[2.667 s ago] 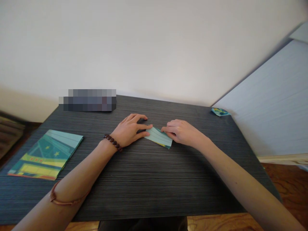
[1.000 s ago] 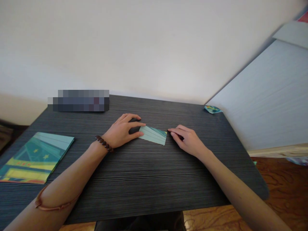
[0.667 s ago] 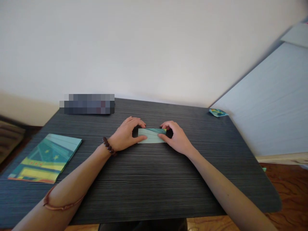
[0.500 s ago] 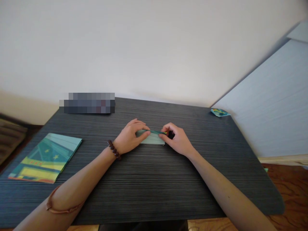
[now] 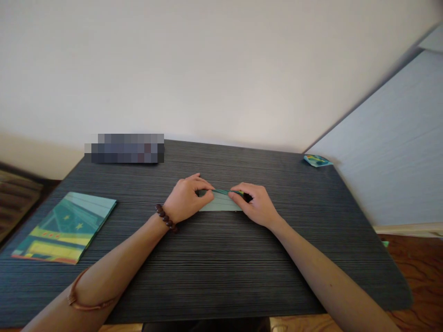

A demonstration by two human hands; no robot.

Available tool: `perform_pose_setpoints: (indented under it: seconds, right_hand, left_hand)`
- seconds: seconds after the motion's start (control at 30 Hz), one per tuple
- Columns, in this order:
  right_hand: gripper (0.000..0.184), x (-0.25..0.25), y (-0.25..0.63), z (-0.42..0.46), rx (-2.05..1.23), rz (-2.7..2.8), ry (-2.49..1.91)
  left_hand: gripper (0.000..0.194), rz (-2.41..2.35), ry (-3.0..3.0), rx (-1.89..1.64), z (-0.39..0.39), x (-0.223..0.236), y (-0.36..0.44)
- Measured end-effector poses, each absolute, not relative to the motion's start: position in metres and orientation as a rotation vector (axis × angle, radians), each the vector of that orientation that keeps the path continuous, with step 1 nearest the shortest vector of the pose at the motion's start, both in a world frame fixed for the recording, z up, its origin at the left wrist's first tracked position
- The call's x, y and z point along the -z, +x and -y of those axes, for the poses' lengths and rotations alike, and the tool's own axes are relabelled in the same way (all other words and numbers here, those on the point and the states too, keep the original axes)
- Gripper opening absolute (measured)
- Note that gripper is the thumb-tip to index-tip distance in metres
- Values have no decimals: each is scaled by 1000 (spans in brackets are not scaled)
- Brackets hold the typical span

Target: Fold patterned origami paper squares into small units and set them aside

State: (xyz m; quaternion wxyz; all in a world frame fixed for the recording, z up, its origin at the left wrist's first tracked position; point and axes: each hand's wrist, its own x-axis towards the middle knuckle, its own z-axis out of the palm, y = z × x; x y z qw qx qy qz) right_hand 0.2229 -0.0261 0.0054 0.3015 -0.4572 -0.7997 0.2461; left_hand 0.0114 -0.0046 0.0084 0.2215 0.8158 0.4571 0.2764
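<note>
A small folded sheet of paper (image 5: 221,203), pale green with a darker green and yellow upper edge, lies on the dark table in front of me. My left hand (image 5: 188,198) pinches its left end between thumb and fingers; a beaded bracelet circles that wrist. At the opposite end, my right hand (image 5: 254,200) grips the upper edge with its thumb in front. Both ends of the paper are partly covered by my fingers.
A stack of green and yellow printed paper (image 5: 67,228) lies at the table's left. A folded paper piece (image 5: 317,160) sits at the far right corner. A blurred-out object (image 5: 125,150) stands at the back left. Behind the dark table (image 5: 207,267) rises a pale wall.
My right hand's fingers have flattened along the paper's upper edge. The left fingertips have shifted slightly leftward, and more of the paper shows on the right.
</note>
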Motion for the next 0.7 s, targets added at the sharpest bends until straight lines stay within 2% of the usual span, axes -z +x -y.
perform_pose_setpoints:
  seconds: [0.37,0.7]
  right_hand:
    - [19,-8,227,26,-672,2092,-1216]
    - [21,-10,227,27,-675,2116,-1242]
  left_hand:
    - [21,-1372,2344,-614,0,-12,-8]
    - [20,-1217,2426,-566,-3,-20,-15]
